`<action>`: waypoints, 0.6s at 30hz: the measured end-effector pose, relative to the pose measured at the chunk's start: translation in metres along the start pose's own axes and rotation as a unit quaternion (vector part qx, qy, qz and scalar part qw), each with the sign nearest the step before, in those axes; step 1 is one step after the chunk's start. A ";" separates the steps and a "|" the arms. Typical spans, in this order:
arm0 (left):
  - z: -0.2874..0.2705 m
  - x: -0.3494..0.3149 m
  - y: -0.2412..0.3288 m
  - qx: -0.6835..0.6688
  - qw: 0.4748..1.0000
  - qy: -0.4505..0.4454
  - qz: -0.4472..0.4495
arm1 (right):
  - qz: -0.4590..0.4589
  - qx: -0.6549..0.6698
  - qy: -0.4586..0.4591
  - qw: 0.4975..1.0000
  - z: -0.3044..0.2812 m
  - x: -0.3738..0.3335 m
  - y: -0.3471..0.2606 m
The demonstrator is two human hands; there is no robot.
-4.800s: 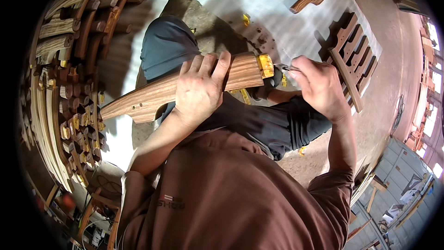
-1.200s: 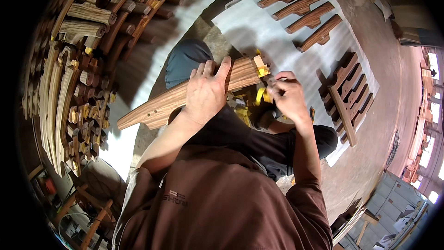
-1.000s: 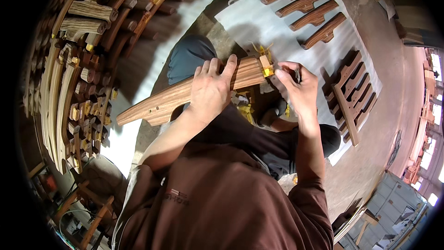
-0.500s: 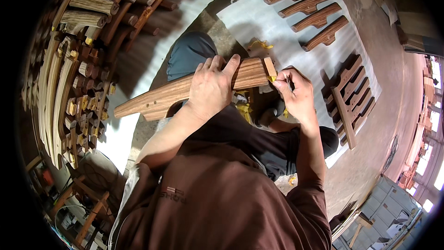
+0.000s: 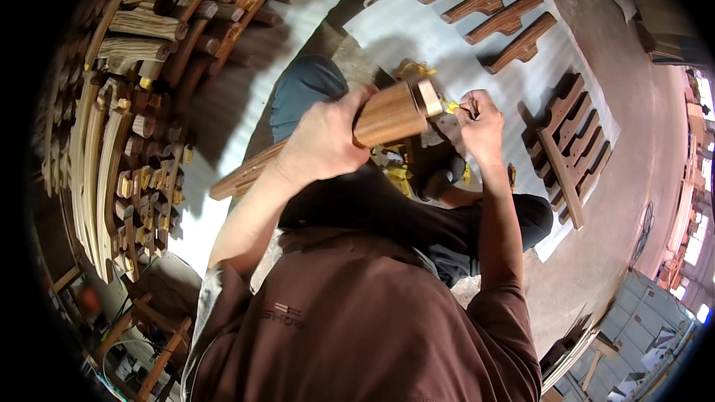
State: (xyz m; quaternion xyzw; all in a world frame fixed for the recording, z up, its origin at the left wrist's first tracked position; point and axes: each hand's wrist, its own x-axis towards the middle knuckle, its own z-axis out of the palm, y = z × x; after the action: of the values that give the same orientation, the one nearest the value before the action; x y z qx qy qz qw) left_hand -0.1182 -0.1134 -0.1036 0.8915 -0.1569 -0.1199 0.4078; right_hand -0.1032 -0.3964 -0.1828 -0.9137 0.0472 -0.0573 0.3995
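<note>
My left hand [image 5: 324, 138] is wrapped round a curved brown wooden furniture part [image 5: 391, 115], which slants across my lap. A pale tenon [image 5: 429, 97] sticks out of its right end, bare on the side I see. Just right of the tenon, my right hand [image 5: 480, 123] pinches a small strip of yellow tape [image 5: 451, 106]. Something thin and dark shows among its fingers, too blurred to name. Crumpled yellow tape scraps [image 5: 398, 173] lie below the wooden part. The lower left stretch of the part is partly hidden behind my left wrist and forearm.
To the left stands a tall stack of wooden parts [image 5: 97, 171], several with yellow tape on their ends. Several shaped brown parts [image 5: 495, 21] lie in a row on a white sheet [image 5: 406, 18] at the far right. Nearer, more parts [image 5: 573, 141] lie together beneath a long strip.
My left hand has rolled the wooden part and swung its left end nearer. My right hand has moved slightly right, and the yellow tape has come away from the tenon's visible side.
</note>
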 end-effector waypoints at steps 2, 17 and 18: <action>-0.024 0.004 -0.009 -0.006 0.999 0.032 -0.009 | 0.025 -0.012 0.011 1.000 0.010 0.003 0.016; -0.252 0.089 0.043 -0.397 0.871 0.290 0.008 | -0.104 0.316 -0.190 0.924 0.040 -0.042 -0.082; -0.251 0.094 0.040 -0.399 0.857 0.325 -0.006 | -0.100 0.317 -0.198 0.922 0.038 -0.046 -0.093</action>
State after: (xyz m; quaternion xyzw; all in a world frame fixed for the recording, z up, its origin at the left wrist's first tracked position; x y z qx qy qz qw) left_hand 0.0474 -0.0007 0.0795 0.6415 0.0513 0.1223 0.7556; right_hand -0.1390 -0.2999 -0.1437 -0.7323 -0.1452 0.0731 0.6612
